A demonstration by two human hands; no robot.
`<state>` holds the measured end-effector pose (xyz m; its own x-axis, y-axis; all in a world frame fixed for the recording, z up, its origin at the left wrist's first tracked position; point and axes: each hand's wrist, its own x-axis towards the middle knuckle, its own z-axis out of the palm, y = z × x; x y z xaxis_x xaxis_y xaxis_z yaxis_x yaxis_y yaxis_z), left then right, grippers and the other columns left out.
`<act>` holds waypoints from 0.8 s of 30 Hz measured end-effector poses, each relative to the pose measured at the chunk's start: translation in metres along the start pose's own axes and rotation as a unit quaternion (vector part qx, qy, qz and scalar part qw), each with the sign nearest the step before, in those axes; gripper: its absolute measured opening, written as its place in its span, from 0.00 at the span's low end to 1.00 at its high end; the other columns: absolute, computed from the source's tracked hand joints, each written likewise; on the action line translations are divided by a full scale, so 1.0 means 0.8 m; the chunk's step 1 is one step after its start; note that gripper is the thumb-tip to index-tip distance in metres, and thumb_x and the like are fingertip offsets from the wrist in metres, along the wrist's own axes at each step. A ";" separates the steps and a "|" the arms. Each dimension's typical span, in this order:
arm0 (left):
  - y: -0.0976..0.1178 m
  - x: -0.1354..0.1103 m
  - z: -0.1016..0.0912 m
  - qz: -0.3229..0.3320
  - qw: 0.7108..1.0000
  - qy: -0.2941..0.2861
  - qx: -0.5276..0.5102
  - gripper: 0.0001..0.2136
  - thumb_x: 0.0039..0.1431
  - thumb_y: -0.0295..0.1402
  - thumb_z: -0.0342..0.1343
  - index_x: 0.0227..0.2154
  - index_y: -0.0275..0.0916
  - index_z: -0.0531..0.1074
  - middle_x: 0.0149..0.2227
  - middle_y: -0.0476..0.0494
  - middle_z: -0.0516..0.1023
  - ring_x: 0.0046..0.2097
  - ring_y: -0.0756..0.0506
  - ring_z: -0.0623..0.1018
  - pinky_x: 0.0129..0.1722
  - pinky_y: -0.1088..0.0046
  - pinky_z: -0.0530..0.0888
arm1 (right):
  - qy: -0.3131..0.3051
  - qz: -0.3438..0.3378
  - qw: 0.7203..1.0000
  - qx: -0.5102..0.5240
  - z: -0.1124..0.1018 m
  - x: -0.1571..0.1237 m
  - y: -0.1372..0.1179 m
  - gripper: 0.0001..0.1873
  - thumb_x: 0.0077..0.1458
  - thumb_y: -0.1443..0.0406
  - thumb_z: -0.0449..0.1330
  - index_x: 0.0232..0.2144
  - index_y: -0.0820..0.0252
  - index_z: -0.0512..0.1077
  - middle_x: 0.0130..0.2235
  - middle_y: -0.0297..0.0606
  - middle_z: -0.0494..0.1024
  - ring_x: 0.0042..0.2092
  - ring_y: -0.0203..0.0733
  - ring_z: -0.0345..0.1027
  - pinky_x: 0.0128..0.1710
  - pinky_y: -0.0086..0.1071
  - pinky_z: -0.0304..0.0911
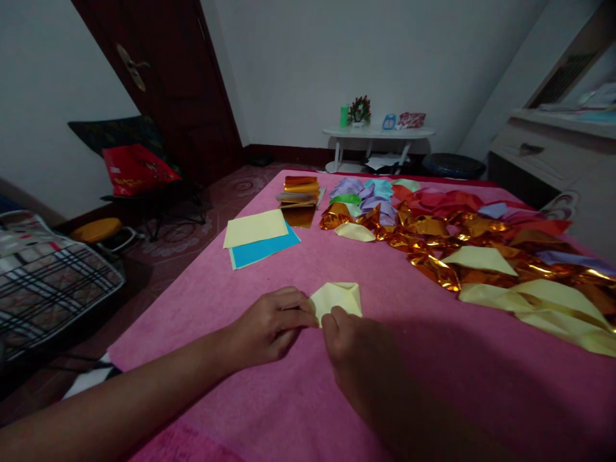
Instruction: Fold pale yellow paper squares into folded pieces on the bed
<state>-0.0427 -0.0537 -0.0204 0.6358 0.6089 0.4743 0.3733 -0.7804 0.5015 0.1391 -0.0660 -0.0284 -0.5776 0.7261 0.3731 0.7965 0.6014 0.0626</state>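
A folded yellow paper (339, 296) is held low on the pink cloth (385, 398), near the middle of its front part. Its left corner is pinched by the left hand (274, 324), fingers closed on it. Its lower edge is gripped by the right hand (347, 346), fingertips drawn together. Flat sheets (257, 239) lie beyond, and folded pieces (481, 250) are spread to the right

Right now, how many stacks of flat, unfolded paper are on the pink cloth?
2: the yellow-and-blue stack beyond the left hand, and the gold foil stack behind it, by the folded pieces. Others may be hidden under that heap.
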 end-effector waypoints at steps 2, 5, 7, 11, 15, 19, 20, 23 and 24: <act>0.000 -0.001 -0.001 -0.003 1.000 0.011 -0.010 0.16 0.54 0.18 0.47 0.42 0.37 0.72 0.36 0.39 0.74 0.39 0.47 0.73 0.38 0.68 0.73 | 0.007 -0.026 1.000 -0.003 0.001 0.001 0.005 0.11 0.48 0.79 0.52 0.22 0.61 0.66 0.22 0.37 0.69 0.19 0.35 0.60 0.20 0.34 0.37; -0.003 0.000 -0.005 -0.008 0.999 0.036 0.001 0.17 0.54 0.18 0.48 0.44 0.38 0.72 0.41 0.38 0.73 0.42 0.47 0.73 0.40 0.68 0.73 | 0.011 -0.080 0.996 0.028 0.000 0.004 0.032 0.10 0.50 0.76 0.53 0.23 0.60 0.67 0.22 0.35 0.70 0.21 0.36 0.60 0.22 0.33 0.40; -0.007 0.006 -0.010 -0.009 0.998 0.052 0.026 0.16 0.55 0.19 0.49 0.44 0.40 0.72 0.44 0.38 0.72 0.45 0.46 0.72 0.42 0.66 0.73 | -0.011 -0.124 0.990 0.068 -0.002 0.006 0.063 0.09 0.50 0.75 0.54 0.23 0.60 0.68 0.23 0.33 0.70 0.23 0.35 0.60 0.24 0.32 0.45; -0.017 0.028 -0.018 -0.020 0.997 0.037 0.057 0.17 0.56 0.21 0.49 0.48 0.38 0.70 0.46 0.37 0.72 0.47 0.45 0.72 0.46 0.63 0.71 | -0.040 -0.179 0.969 0.163 -0.005 0.008 0.124 0.11 0.58 0.72 0.52 0.31 0.60 0.73 0.31 0.36 0.73 0.34 0.36 0.64 0.32 0.28 0.53; -0.024 0.049 -0.015 0.014 0.998 -0.019 0.061 0.18 0.53 0.20 0.49 0.46 0.37 0.70 0.42 0.40 0.76 0.44 0.45 0.74 0.46 0.63 0.70 | -0.039 -0.162 0.958 0.233 -0.006 0.008 0.143 0.13 0.61 0.71 0.50 0.34 0.59 0.75 0.35 0.38 0.73 0.38 0.36 0.63 0.36 0.28 0.55; -0.021 0.053 -0.005 0.041 0.996 0.000 0.074 0.14 0.49 0.20 0.50 0.39 0.36 0.73 0.37 0.41 0.77 0.39 0.46 0.74 0.40 0.65 0.70 | -0.049 -0.133 0.958 0.248 -0.010 0.008 0.130 0.13 0.56 0.76 0.50 0.30 0.61 0.73 0.38 0.39 0.71 0.40 0.37 0.62 0.38 0.29 0.56; -0.020 0.051 -0.003 0.044 0.996 0.010 0.080 0.13 0.49 0.20 0.51 0.38 0.36 0.73 0.37 0.41 0.77 0.38 0.46 0.74 0.39 0.66 0.70 | -0.057 -0.129 0.956 0.257 -0.010 0.008 0.127 0.13 0.55 0.77 0.50 0.29 0.61 0.72 0.38 0.39 0.71 0.40 0.38 0.62 0.38 0.30 0.56; -0.015 0.042 0.002 0.049 0.991 0.037 0.116 0.13 0.50 0.21 0.53 0.38 0.37 0.73 0.40 0.41 0.76 0.40 0.45 0.73 0.39 0.65 0.69 | -0.068 -0.128 0.941 0.306 -0.011 0.006 0.120 0.13 0.52 0.79 0.48 0.28 0.61 0.69 0.36 0.38 0.72 0.39 0.38 0.62 0.38 0.31 0.56; -0.014 0.039 0.004 0.050 0.989 0.043 0.134 0.12 0.50 0.22 0.54 0.38 0.38 0.73 0.41 0.41 0.76 0.41 0.45 0.73 0.40 0.64 0.69 | -0.063 -0.126 0.935 0.324 -0.010 0.005 0.119 0.13 0.51 0.79 0.48 0.27 0.61 0.68 0.36 0.38 0.72 0.38 0.38 0.62 0.37 0.31 0.56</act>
<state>-0.0249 -0.0262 -0.0135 0.6237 0.5274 0.5769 0.4837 -0.8402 0.2451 0.2141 -0.0089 -0.0135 -0.7817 0.5431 0.3066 0.3798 0.8045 -0.4567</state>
